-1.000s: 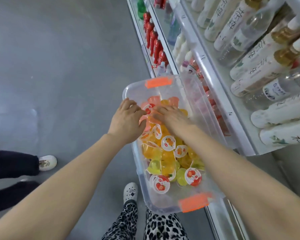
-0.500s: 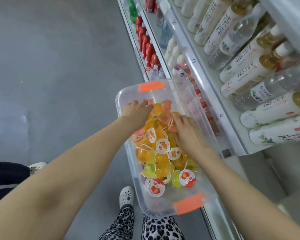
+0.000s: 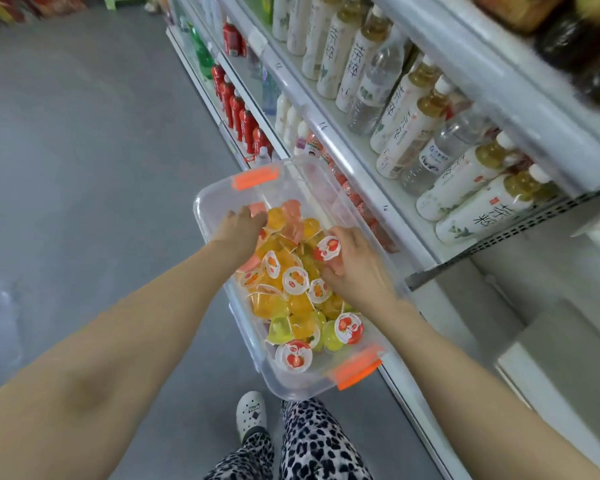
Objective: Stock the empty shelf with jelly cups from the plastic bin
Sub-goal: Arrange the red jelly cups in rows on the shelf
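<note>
1. Your right hand (image 3: 357, 271) is pinching a red-and-white strawberry-lidded jelly cup (image 3: 327, 248) between thumb and fingers, just above the heap. Put the pressure on the cup's rim and wall, not on the foil lid, which I judge could dent or peel.
2. Your left hand (image 3: 239, 230) is curled down into the far end of the heap among pink cups. I cannot tell whether it has one in its grasp. Settle on a single cup there before lifting, or it may drag neighbours out.
3. The small translucent jelly cups (image 3: 291, 306), mostly orange and yellow, lie loosely piled in the clear plastic bin with orange latches (image 3: 219, 197), just beside the white metal shelving (image 3: 329, 133). What carries the bin is hidden, so lift straight up and avoid leaning on its wall.
4. The shelves in view hold tall tea and water bottles (image 3: 406, 109), and the empty shelf is not plainly visible. Find it with your eyes first, then carry the cups across lid-up and set them in rows from the back.
</note>
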Action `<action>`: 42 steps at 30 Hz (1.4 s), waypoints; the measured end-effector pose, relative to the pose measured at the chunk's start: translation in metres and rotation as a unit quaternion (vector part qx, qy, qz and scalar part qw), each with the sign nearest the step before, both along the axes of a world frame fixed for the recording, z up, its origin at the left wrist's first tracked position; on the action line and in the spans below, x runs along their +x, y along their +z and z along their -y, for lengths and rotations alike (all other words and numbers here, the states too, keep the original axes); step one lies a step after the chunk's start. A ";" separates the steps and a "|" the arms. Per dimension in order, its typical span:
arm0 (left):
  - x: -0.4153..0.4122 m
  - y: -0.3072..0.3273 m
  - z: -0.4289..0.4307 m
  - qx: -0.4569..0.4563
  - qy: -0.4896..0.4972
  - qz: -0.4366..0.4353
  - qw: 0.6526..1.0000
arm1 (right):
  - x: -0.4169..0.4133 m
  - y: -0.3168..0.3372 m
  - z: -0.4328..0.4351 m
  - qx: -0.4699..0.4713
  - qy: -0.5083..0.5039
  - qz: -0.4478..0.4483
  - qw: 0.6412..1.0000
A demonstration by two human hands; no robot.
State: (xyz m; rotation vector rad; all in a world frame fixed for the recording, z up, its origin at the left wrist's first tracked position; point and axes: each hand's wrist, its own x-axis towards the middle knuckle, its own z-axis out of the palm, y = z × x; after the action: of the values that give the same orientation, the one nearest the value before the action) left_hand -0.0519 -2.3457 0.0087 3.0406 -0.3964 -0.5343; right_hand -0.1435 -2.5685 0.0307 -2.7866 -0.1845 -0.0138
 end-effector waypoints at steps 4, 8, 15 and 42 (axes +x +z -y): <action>0.005 -0.020 -0.006 0.012 -0.021 -0.024 0.999 | -0.017 0.003 0.008 -0.018 0.003 0.010 1.000; 0.013 -0.038 0.004 0.016 -0.017 -0.052 0.998 | -0.022 -0.009 0.014 -0.022 0.008 -0.011 1.000; 0.009 -0.021 0.008 -0.002 0.012 0.003 1.000 | -0.020 -0.016 0.016 0.020 -0.004 -0.026 0.999; -0.177 0.148 0.214 -0.366 -0.281 0.037 0.886 | -0.243 0.155 0.174 0.107 -0.357 0.202 0.906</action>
State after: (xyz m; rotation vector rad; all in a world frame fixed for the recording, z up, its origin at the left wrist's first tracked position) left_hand -0.2293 -2.5595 0.1569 2.1874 -1.1868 -0.1930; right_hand -0.3863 -2.7430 0.1854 -2.4372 0.7014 -0.7397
